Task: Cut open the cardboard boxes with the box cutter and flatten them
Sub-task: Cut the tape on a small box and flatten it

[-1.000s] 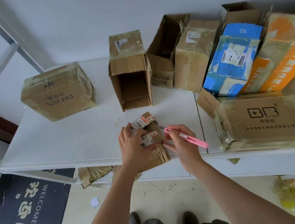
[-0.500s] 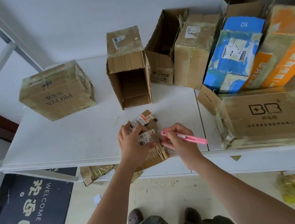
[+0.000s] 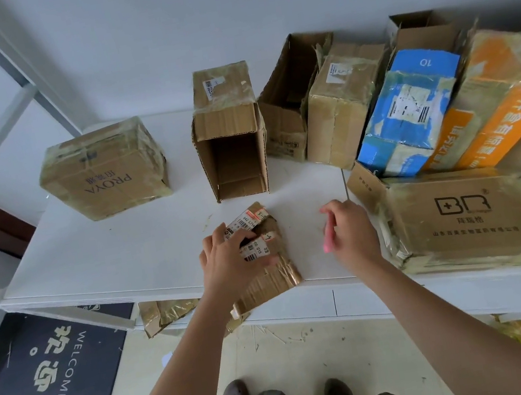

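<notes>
Fingers (image 3: 225, 242) press small box (image 3: 276, 274) overhanging table (image 3: 123, 256) edge.

Matt brown cardboard boxes (image 3: 230, 153) (glossy tape), smooth white table (image 3: 122, 249), seemingly laminate

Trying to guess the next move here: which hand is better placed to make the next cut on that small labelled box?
Right. The right hand grips the pink cutter beside the small box, while the left hand lies on it.
</notes>
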Demonstrator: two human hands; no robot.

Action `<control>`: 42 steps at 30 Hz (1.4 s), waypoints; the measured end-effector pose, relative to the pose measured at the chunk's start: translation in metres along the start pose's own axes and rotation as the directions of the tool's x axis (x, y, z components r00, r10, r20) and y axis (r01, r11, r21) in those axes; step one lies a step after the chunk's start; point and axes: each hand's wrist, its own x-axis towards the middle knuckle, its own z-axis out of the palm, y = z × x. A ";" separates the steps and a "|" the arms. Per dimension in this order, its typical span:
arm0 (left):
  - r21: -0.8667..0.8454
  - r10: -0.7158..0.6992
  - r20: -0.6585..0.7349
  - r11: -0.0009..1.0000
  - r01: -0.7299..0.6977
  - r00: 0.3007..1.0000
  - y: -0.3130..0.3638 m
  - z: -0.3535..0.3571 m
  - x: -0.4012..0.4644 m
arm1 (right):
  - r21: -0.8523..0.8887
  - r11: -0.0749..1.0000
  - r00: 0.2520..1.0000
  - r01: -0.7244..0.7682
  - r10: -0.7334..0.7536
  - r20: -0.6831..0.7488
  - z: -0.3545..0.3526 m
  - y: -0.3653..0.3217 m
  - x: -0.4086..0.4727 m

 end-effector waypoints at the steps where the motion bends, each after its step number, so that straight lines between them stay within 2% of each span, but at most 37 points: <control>1: -0.018 -0.008 0.003 1.000 0.008 1.000 0.000 -0.002 0.001 | -0.116 0.993 0.996 -0.026 0.036 0.088 -0.001 0.001 0.004; 3: -0.085 -0.033 -0.009 0.996 0.032 0.999 0.001 -0.006 0.001 | -0.212 0.976 0.979 -0.050 0.090 0.182 -0.003 0.001 0.006; 5: -0.134 -0.058 -0.020 0.990 0.054 0.998 0.002 -0.010 0.002 | -0.224 0.973 0.968 -0.050 0.102 0.230 -0.005 -0.002 0.006; 8: -0.154 -0.085 0.002 0.984 0.084 0.996 -0.001 -0.015 0.003 | -0.217 0.976 0.982 -0.033 0.072 0.174 -0.008 -0.012 -0.003; 10: -0.183 -0.118 0.038 0.975 0.123 0.992 -0.002 -0.018 0.002 | -0.093 0.995 0.992 -0.021 0.033 0.123 -0.006 -0.025 -0.017; 13: -0.269 -0.169 0.126 0.943 0.198 0.977 -0.002 -0.019 0.000 | 0.123 0.988 0.941 -0.088 0.042 0.336 0.006 -0.049 -0.039; 15: -0.296 -0.198 0.139 0.927 0.231 0.970 -0.002 -0.020 -0.003 | 0.183 0.971 0.903 -0.154 0.063 0.426 0.014 -0.059 -0.044; 20: -0.535 -0.239 0.067 0.811 0.237 0.969 -0.005 -0.021 -0.016 | 0.324 0.932 0.940 -0.163 0.047 0.338 0.017 -0.073 -0.037; 25: -0.708 -0.173 0.062 0.686 0.166 0.983 0.003 -0.022 -0.033 | 0.249 0.967 0.981 -0.056 0.007 0.193 0.015 -0.085 -0.025; 28: -0.793 -0.174 0.073 0.587 0.163 0.982 0.007 -0.027 -0.035 | 0.304 0.953 0.993 0.011 -0.045 0.105 0.013 -0.090 -0.021; 38: -0.799 -0.167 0.047 0.586 0.137 0.985 0.012 -0.049 -0.033 | 0.329 0.934 0.985 0.136 -0.162 0.055 0.001 -0.091 -0.018; 42: -0.810 -0.135 0.124 0.559 0.179 0.983 0.011 -0.055 -0.028 | 0.313 0.937 0.975 0.158 -0.199 0.102 -0.002 -0.085 -0.019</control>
